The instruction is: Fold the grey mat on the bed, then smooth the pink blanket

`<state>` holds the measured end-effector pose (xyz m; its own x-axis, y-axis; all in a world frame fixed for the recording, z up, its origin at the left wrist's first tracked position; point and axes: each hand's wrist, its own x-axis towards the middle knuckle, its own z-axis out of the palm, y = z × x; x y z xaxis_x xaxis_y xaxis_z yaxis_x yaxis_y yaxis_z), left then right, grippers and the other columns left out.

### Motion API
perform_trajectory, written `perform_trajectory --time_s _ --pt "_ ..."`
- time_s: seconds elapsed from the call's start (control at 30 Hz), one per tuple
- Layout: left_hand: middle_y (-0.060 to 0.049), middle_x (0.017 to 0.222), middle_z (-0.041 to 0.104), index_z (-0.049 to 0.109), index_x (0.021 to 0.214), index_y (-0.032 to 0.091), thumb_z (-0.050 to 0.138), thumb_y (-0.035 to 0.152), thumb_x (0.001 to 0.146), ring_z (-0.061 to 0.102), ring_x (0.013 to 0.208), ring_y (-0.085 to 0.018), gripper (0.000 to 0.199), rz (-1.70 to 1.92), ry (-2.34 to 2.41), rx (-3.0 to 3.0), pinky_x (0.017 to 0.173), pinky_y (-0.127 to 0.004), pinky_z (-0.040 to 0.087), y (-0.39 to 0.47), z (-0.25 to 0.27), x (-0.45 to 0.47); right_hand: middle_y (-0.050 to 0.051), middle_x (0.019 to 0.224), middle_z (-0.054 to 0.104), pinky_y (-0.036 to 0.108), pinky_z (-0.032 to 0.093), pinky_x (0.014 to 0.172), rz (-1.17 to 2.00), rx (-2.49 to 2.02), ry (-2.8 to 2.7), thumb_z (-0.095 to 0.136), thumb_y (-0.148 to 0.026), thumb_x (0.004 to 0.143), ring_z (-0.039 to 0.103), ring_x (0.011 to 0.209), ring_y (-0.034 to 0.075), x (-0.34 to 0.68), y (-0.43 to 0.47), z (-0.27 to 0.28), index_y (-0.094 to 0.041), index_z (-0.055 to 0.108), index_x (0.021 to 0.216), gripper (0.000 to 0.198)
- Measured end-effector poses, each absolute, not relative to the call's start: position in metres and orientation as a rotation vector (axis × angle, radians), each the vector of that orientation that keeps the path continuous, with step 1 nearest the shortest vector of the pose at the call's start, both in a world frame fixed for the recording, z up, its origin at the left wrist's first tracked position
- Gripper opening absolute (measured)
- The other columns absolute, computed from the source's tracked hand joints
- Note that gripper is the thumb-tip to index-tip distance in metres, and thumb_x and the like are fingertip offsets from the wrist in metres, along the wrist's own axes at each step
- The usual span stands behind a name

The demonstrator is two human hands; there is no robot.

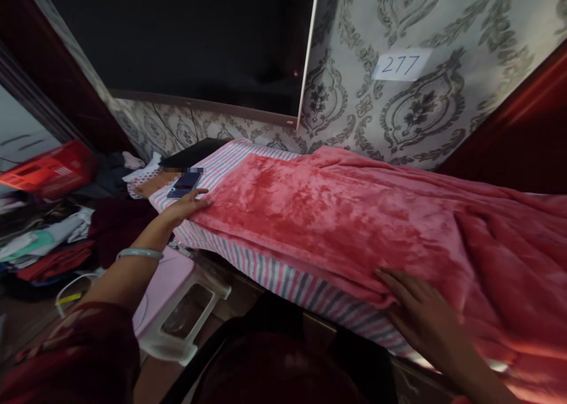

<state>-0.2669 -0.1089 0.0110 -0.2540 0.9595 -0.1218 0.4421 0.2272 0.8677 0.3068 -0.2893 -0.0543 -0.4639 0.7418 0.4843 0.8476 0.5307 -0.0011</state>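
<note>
A red plush blanket lies on a surface covered by a striped cloth. Its left part is folded into a flat, long panel, while the right part spreads loose and rumpled. My left hand touches the panel's left front corner with its fingers stretched out. Beside those fingers, a dark phone rests on the striped cloth. My right hand lies at the panel's front edge, fingers extended over the plush and the thumb side lower, at the edge. Neither hand visibly grips the fabric.
A large dark television hangs on the patterned wall behind, near a paper marked 277. Heaped clothes and a red basket occupy the left. Below my left arm stands a pink-and-white plastic stool.
</note>
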Motion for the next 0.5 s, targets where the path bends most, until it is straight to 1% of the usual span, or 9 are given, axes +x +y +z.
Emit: perform_trajectory --time_s 0.13,0.2,0.27,0.33,0.4,0.5 --pt "0.003 0.078 0.065 0.067 0.123 0.022 0.083 0.04 0.054 0.063 0.079 -0.017 0.073 1.005 1.727 1.266 0.074 -0.027 0.05 -0.113 0.012 -0.263 0.011 0.123 0.074 0.041 0.061 0.084 -0.356 -1.251 -2.31 0.048 -0.028 0.097 0.071 0.109 0.027 0.312 -0.285 -0.063 -0.024 0.069 0.13 0.039" --pt "0.003 0.077 0.064 0.066 0.126 0.022 0.08 0.037 0.057 0.063 0.079 -0.017 0.072 1.01 1.738 1.271 0.074 -0.027 0.05 -0.115 0.011 -0.265 0.01 0.117 0.076 0.04 0.063 0.082 -0.341 -1.229 -2.293 0.048 -0.03 0.097 0.072 0.106 0.028 0.317 -0.284 -0.065 -0.024 0.071 0.125 0.037" --pt "0.002 0.082 0.066 0.066 0.128 0.021 0.077 0.036 0.058 0.065 0.082 -0.018 0.073 0.992 1.752 1.287 0.077 -0.028 0.052 -0.116 0.009 -0.268 0.009 0.113 0.077 0.04 0.064 0.08 -0.285 -1.232 -2.294 0.05 -0.035 0.098 0.074 0.102 0.028 0.322 -0.281 -0.065 -0.026 0.073 0.122 0.035" --pt "0.0 0.089 0.07 0.066 0.128 0.02 0.078 0.038 0.058 0.067 0.089 -0.021 0.073 0.971 1.76 1.292 0.08 -0.03 0.053 -0.115 0.006 -0.272 0.008 0.11 0.078 0.041 0.065 0.077 -0.175 -1.269 -2.294 0.054 -0.043 0.097 0.075 0.098 0.03 0.325 -0.277 -0.061 -0.028 0.074 0.12 0.034" --pt "-0.003 0.096 0.073 0.066 0.125 0.02 0.082 0.042 0.059 0.069 0.096 -0.024 0.072 0.954 1.763 1.279 0.084 -0.031 0.054 -0.112 0.005 -0.275 0.008 0.108 0.079 0.042 0.066 0.075 -0.064 -1.306 -2.269 0.052 -0.047 0.097 0.076 0.094 0.03 0.327 -0.268 -0.054 -0.03 0.075 0.116 0.034" --pt "-0.005 0.098 0.075 0.067 0.121 0.022 0.086 0.048 0.06 0.07 0.1 -0.025 0.069 0.939 1.746 1.243 0.084 -0.031 0.055 -0.102 0.005 -0.275 0.006 0.109 0.079 0.038 0.066 0.08 -0.07 -1.397 -2.189 0.043 -0.046 0.1 0.077 0.094 0.027 0.33 -0.241 -0.04 -0.03 0.076 0.112 0.038"
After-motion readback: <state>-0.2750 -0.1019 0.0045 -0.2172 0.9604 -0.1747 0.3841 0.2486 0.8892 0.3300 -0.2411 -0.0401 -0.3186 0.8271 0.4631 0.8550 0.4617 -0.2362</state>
